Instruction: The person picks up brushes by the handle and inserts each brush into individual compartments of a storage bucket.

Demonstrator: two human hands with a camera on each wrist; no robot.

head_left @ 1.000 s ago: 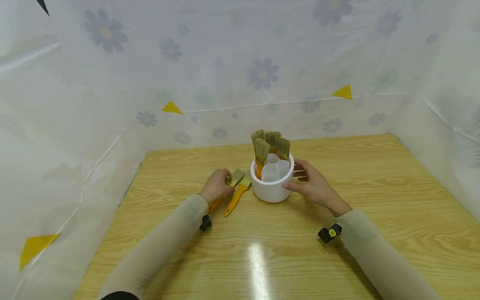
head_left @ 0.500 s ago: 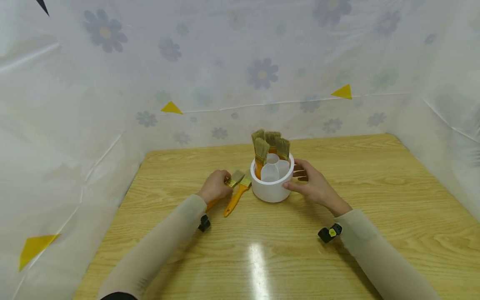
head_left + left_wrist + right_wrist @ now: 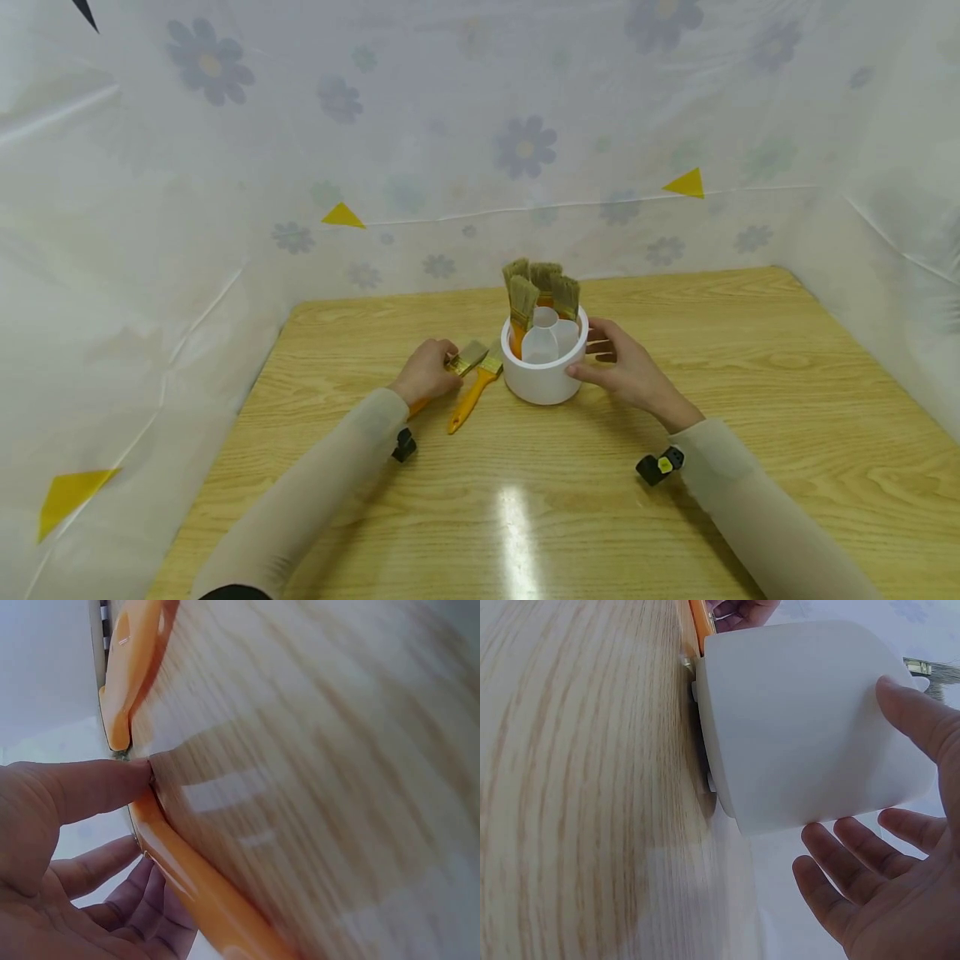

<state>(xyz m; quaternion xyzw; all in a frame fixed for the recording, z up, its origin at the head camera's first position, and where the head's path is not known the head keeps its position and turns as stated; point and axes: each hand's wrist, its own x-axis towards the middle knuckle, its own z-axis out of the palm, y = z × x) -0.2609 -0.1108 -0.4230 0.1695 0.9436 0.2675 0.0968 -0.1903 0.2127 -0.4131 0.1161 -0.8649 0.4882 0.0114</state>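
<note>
My left hand pinches a flat paintbrush near its metal band, low over the table. Its orange handle runs back under the palm in the left wrist view. Just right of it lies a second paintbrush, bristles towards a round white divided holder. Several paintbrushes stand bristles up in the holder's left and back compartments. My right hand holds the holder's right side, thumb in front and fingers further back; in the right wrist view the fingertips touch the white wall.
The wood-grain table reaches back to a flowered plastic curtain, with sheeting on both sides as well. Yellow tape pieces mark the curtain. A small black camera sits on each wrist.
My left hand has shifted slightly left with the paintbrush it pinches. The right hand, the holder and the second paintbrush stay where they were.
</note>
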